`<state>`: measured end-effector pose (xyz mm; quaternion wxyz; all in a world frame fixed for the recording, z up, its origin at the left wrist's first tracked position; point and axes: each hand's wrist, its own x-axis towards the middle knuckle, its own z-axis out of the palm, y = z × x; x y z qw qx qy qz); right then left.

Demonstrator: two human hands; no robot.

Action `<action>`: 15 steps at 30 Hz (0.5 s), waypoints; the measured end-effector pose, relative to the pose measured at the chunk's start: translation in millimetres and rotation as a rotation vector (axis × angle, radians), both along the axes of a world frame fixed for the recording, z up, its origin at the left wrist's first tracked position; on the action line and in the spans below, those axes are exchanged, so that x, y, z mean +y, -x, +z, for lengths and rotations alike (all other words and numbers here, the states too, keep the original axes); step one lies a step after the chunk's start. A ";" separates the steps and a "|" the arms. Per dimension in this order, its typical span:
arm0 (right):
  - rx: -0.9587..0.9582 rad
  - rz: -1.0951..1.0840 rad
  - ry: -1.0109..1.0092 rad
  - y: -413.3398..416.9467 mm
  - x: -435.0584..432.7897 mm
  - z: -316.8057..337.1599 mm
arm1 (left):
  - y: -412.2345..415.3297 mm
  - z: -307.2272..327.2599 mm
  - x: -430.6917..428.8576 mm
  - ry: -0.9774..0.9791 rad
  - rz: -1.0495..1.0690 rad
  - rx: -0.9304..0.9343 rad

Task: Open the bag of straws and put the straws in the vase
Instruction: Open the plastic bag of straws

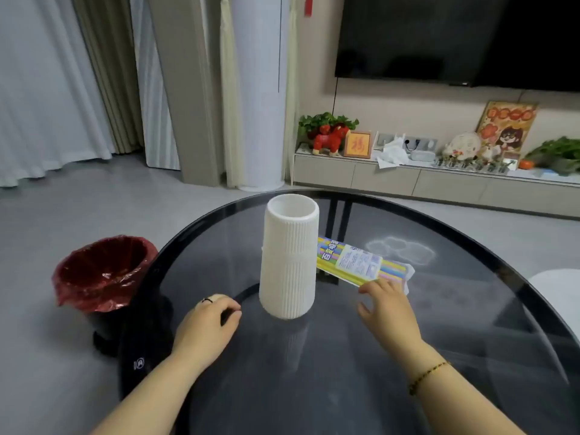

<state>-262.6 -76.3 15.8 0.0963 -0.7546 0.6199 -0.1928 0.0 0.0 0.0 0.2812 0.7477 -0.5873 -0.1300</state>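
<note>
White ribbed vase (288,262) upright, centre of glass table (470,324). Bag of straws (356,262) lies flat just right of vase, sealed. Right hand (387,309): fingers spread, tips at bag's near edge. Left hand (207,324): loosely curled, empty, resting left of vase.

The single view comes from a wide-angle camera worn on the person's head, above the near edge of the round glass table (439,309). It faces forward and tilts down. Both forearms enter from the bottom edge, with the left hand (207,321) and right hand (387,306) close beneath the lens. The vase (288,262) stands just beyond them at mid-frame. Farther off, the frame takes in the television (455,39) at the upper right and the lined bin (100,271) on the floor at the left.
</note>
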 end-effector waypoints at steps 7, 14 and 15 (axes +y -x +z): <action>0.166 0.014 0.060 3.6 5.1 -9.6 | 9.7 -18.7 9.6 -0.111 -0.102 -0.184; 0.326 0.034 0.149 -29.6 -32.0 -10.6 | 9.2 -25.4 6.5 -0.084 -0.112 -0.266; 0.364 0.049 0.149 -32.5 -36.9 -11.5 | 8.8 -25.2 6.4 -0.081 -0.111 -0.271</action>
